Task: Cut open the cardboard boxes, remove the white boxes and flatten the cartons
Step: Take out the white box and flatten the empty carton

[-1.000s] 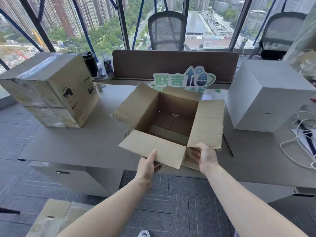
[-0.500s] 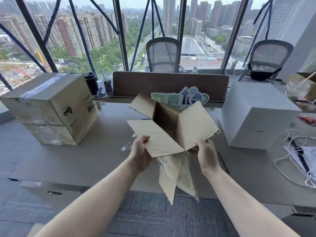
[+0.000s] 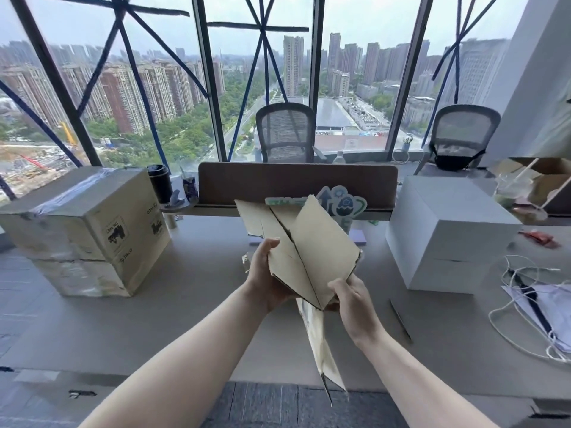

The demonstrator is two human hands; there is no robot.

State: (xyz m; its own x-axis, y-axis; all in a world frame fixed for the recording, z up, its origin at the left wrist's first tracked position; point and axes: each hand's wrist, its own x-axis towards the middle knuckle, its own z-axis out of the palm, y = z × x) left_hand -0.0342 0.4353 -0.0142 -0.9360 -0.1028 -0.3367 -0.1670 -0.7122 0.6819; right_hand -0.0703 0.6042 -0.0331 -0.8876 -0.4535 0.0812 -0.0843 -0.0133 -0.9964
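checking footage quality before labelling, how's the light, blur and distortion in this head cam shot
Head view: soft overcast daylight from the windows behind, hazy skyline, no harsh shadows or glare on the desk; wide-angle bowing bends the window frames and desk edges; the collapsed carton held by the left hand and right hand is fairly sharp; the taped cardboard box print looks slightly smeared.

Grey table [image 3: 154,316] carries a stack of two taped cardboard boxes [image 3: 89,233] at the left edge and a white box [image 3: 448,233] toward the right. A dark pen [image 3: 400,319] lies just in front of the white box. White cord [image 3: 519,310] and papers [image 3: 553,307] lie at the right edge.
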